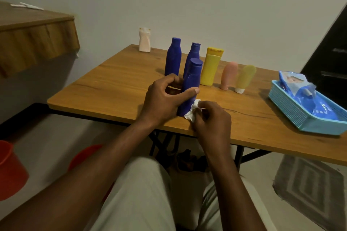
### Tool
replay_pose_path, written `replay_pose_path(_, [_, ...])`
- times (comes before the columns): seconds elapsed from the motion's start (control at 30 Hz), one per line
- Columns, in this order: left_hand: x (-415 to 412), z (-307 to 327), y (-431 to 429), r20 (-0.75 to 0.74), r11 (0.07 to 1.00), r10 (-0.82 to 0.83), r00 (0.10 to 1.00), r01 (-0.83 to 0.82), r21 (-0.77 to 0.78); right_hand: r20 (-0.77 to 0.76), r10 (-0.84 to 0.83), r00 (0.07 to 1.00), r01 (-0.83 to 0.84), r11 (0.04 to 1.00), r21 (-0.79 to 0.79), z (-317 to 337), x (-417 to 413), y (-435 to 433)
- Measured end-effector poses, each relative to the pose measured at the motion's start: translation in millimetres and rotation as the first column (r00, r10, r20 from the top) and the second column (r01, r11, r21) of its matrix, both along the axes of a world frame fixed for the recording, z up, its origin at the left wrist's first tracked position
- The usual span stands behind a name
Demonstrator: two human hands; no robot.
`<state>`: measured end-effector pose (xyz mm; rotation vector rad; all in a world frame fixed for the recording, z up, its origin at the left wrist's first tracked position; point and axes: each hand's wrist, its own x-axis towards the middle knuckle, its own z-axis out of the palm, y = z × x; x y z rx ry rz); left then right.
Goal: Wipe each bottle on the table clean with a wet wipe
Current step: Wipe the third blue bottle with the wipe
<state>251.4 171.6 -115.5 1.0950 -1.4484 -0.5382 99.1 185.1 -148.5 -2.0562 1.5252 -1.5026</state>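
My left hand grips a tall blue bottle around its middle, holding it tilted near the table's front edge. My right hand pinches a crumpled white wet wipe against the bottle's lower side. Behind stand two more blue bottles, a yellow bottle, a pink tube and a pale yellow tube, both cap down. A small white bottle stands at the far corner.
A blue basket with a blue wet wipe pack sits at the table's right end. The wooden table stands against the wall. A wooden shelf is at left, red buckets and a grey mat on the floor.
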Motion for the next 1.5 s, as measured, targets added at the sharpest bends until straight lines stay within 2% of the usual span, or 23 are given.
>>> replay_pose_path(0.13, [-0.1,-1.3,3.3,0.021,1.0,0.011,1.0,-0.011,-0.026,-0.047,0.111,0.993,-0.116,0.987,-0.108,-3.8,-0.3,6.5])
replay_pose_path(0.23, [-0.2,-0.7,5.1,0.008,1.0,0.01,1.0,-0.01,-0.026,-0.119,0.175,0.977,-0.186,0.979,-0.087,-3.2,-0.1,7.4])
replay_pose_path(0.27, [-0.2,-0.8,5.2,0.002,1.0,0.008,1.0,-0.007,-0.027,-0.096,0.168,0.981,-0.176,0.981,-0.082,-3.0,0.0,7.3])
replay_pose_path(0.33, [0.9,-0.9,5.3,-0.013,1.0,0.008,1.0,-0.009,-0.026,0.042,0.111,0.993,-0.108,0.992,-0.062,0.5,-0.1,5.3])
replay_pose_path(0.43, [1.6,0.0,4.9,-0.044,1.0,-0.013,0.999,0.012,-0.017,0.201,0.012,0.98,-0.028,0.997,0.076,10.3,0.1,-2.4])
replay_pose_path(0.5, [1.7,0.1,4.8,-0.046,1.0,-0.023,0.999,0.022,-0.015,0.217,0.011,0.976,-0.045,0.987,0.153,17.3,3.5,-2.1])
replay_pose_path(0.63, [1.5,-1.5,3.8,-0.045,0.999,-0.019,0.999,0.018,-0.029,0.221,0.042,0.974,-0.066,0.993,0.101,13.6,15.1,15.2])
replay_pose_path(0.77, [2.6,-2.8,1.8,-0.056,0.999,-0.021,0.998,0.019,-0.035,0.369,0.158,0.916,-0.23,0.96,0.16,19.9,30.0,28.8])
replay_pose_path(0.87, [3.3,-3.4,1.2,-0.046,0.999,-0.036,0.998,0.035,-0.031,0.546,0.151,0.824,-0.359,0.885,0.296,40.3,33.3,23.8])
replay_pose_path(0.93, [2.3,-2.9,1.8,-0.029,0.998,-0.041,0.999,0.04,-0.042,0.628,0.145,0.764,-0.427,0.844,0.325,49.7,31.7,20.0])
replay_pose_path(1.0, [1.4,-2.5,1.8,-0.028,0.997,-0.053,0.998,0.051,-0.052,0.666,0.146,0.732,-0.445,0.842,0.306,52.5,32.5,18.1])
replay_pose_path(1.1, [0.7,-4.6,0.4,-0.038,0.995,-0.069,0.997,0.066,-0.081,0.633,0.15,0.76,-0.382,0.89,0.248,41.1,38.9,25.8])
replay_pose_path(1.27, [1.7,-3.1,1.2,-0.054,0.994,-0.086,0.995,0.083,-0.066,0.581,0.305,0.755,-0.436,0.895,0.096,16.7,47.4,37.4])
replay_pose_path(1.5, [5.4,-0.4,2.8,-0.097,0.982,-0.189,0.977,0.189,-0.009,0.6,0.362,0.714,-0.457,0.889,0.008,61.3,26.9,20.8])
